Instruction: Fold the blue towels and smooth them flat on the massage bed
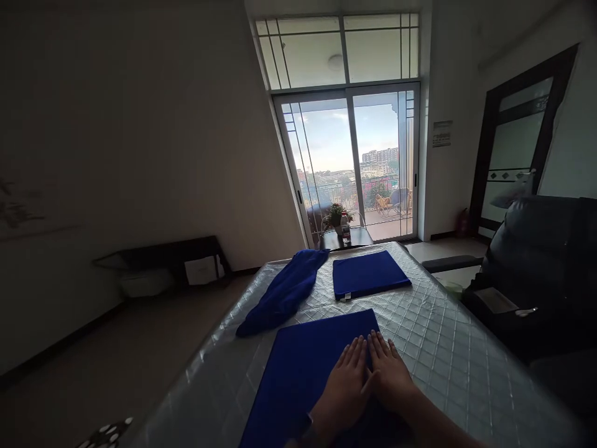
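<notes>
A flat, smooth blue cloth [298, 367] lies folded on the near part of the quilted silvery table cover [433, 330]. My left hand [345, 382] rests flat on its right part, fingers stretched out. Beside it, my right hand [390, 372] lies along the cloth's right edge with fingers extended, the two thumbs close together. Farther back is a second folded blue cloth [370, 274] with a small white tag at its near edge. To its left a rumpled blue cloth [284, 292] stretches along the table's left side.
Beyond the table's far end, a small table [357, 238] holds a bottle [345, 228] and a potted plant [336, 214], before sliding glass doors [321, 155]. On the right stands a dark armchair [536, 249]. A low black rack [172, 258] is along the left wall.
</notes>
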